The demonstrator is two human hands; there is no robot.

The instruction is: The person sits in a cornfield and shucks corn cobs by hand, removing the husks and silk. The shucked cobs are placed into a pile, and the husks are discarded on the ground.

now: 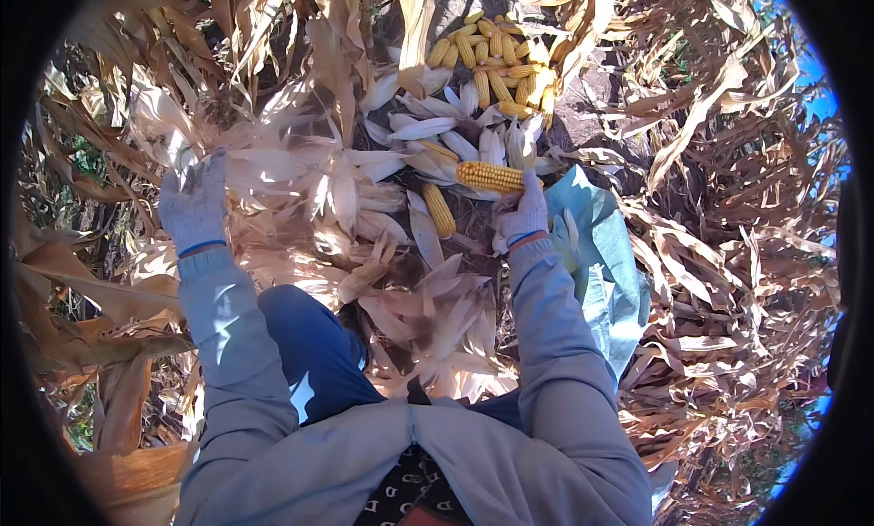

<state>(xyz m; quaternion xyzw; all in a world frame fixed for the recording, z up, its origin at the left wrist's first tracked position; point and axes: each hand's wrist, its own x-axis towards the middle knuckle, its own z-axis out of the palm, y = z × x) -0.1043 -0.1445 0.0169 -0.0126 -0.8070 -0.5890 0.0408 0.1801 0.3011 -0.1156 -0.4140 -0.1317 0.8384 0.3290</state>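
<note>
My right hand, in a pale knit glove, grips a husked ear of yellow corn by one end; the cob points to the left. Out to the left, my left hand wears a similar glove and is raised beside dry corn husks; its fingers are partly spread, and whether husk lies between them is unclear. Between my hands, another bare ear of corn lies on the husks. A pile of husked yellow ears rests on the ground farther ahead, with ears still in pale husks just before it.
A green fabric sack or sheet lies beside my right forearm. Loose husks cover the ground before my knees. Dry corn stalks and leaves crowd the right side, and more leaves stand close at the left.
</note>
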